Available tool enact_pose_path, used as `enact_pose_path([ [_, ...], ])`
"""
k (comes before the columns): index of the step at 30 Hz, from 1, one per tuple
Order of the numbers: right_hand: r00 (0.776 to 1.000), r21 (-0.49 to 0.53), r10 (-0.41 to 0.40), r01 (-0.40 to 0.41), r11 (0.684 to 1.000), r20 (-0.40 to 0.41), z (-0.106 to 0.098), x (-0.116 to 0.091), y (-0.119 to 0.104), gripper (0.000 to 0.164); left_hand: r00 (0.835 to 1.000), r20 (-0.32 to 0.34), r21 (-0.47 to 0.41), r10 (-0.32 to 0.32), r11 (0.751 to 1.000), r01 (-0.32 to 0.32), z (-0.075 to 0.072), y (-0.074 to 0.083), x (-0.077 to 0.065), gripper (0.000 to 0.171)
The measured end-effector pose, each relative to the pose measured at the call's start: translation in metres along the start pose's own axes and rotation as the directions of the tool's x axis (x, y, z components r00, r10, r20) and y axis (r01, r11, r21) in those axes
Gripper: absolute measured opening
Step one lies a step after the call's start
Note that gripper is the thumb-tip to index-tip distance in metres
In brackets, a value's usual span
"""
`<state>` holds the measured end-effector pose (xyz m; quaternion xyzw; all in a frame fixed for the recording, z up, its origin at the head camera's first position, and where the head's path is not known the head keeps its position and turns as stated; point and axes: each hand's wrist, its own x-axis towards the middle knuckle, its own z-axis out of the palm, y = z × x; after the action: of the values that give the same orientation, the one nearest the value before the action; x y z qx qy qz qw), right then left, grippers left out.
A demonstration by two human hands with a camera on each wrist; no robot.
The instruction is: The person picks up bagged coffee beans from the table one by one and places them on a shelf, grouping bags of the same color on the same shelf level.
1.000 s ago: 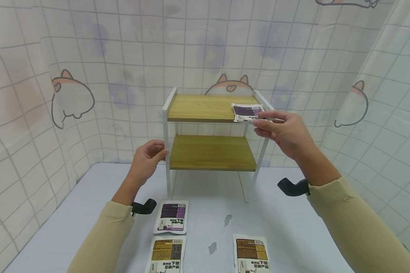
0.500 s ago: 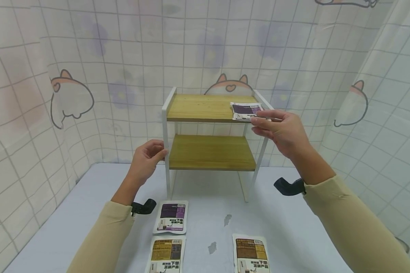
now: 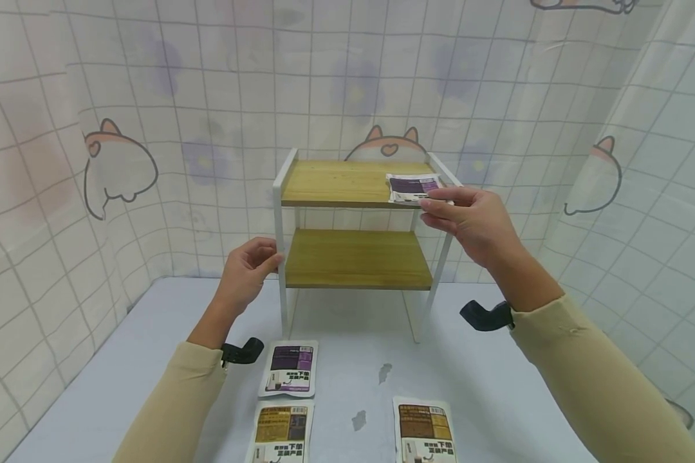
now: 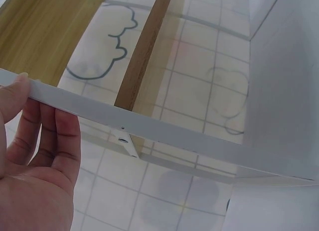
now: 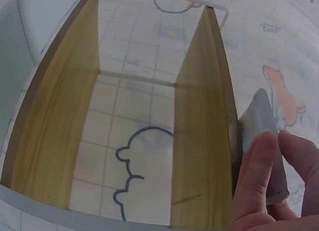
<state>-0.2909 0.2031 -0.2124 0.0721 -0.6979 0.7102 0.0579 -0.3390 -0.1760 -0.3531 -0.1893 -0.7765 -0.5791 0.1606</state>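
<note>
A two-tier shelf rack with wooden boards (image 3: 336, 181) and a white frame stands at the table's back. My left hand (image 3: 244, 273) pinches its left front upright (image 3: 282, 276); in the left wrist view, thumb and fingers lie on either side of that white bar (image 4: 75, 104). At the top board's right front corner, my right hand (image 3: 475, 225) pinches the near right edge of a white-and-purple packet (image 3: 410, 186). In the right wrist view the packet (image 5: 259, 122) appears edge-on beside the top board (image 5: 204, 116), between thumb and fingers. Whether more than one packet is there I cannot tell.
On the table (image 3: 498, 386) before the rack lie a purple packet (image 3: 289, 368), a yellow-brown packet (image 3: 282, 429) below it, and a brown packet (image 3: 424, 429) to the right. Two grey patches mark the tabletop. A gridded cartoon curtain (image 3: 226, 96) hangs behind and at the sides.
My right hand has slid slightly left with the packet along the top board. My left hand stays on the upright. The packets on the table have not moved.
</note>
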Motion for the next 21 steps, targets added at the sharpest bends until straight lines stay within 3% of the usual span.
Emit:
enact_pose_path([
  [12, 0.999, -0.037, 0.022, -0.02, 0.999, 0.03, 0.0001, 0.0016, -0.0052, 0.05, 1.0, -0.005, 0.003, 0.002, 1.0, -0.002, -0.0006, -0.0008, -0.0002, 0.028],
  [21, 0.999, -0.134, 0.021, -0.025, 0.991, -0.031, -0.0012, 0.0049, -0.0052, 0.053, 1.0, 0.005, 0.003, -0.001, 1.0, 0.001, -0.001, 0.0002, 0.0003, 0.034],
])
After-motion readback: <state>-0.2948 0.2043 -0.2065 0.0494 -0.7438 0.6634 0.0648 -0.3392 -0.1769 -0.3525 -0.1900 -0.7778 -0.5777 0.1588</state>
